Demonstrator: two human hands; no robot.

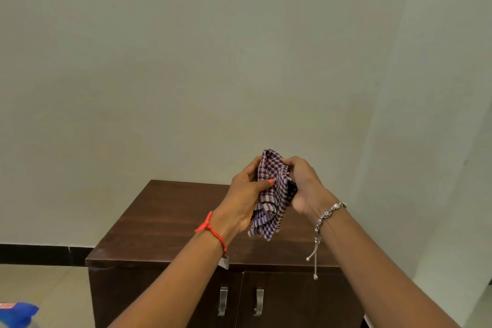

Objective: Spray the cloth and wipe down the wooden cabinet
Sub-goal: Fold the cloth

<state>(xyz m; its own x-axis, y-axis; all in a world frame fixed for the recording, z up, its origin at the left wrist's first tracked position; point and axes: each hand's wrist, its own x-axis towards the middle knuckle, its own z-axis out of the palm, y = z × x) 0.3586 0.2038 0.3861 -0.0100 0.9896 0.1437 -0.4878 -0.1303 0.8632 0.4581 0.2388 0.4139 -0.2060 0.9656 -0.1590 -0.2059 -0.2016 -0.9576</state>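
Observation:
A purple-and-white checked cloth (271,194) hangs bunched between both hands above the dark wooden cabinet (159,221). My left hand (243,196) grips the cloth's left side, thumb pressed across the fabric. My right hand (306,184) holds its upper right part, fingers curled over the top. The cloth's lower folds dangle just above the cabinet top. At the bottom left corner, the blue top of what looks like the spray bottle (17,313) shows, apart from both hands.
The cabinet stands against a pale wall and has two doors with metal handles (223,301). A black skirting strip (40,254) runs along the wall on the left above light floor tiles. A wall corner juts out on the right.

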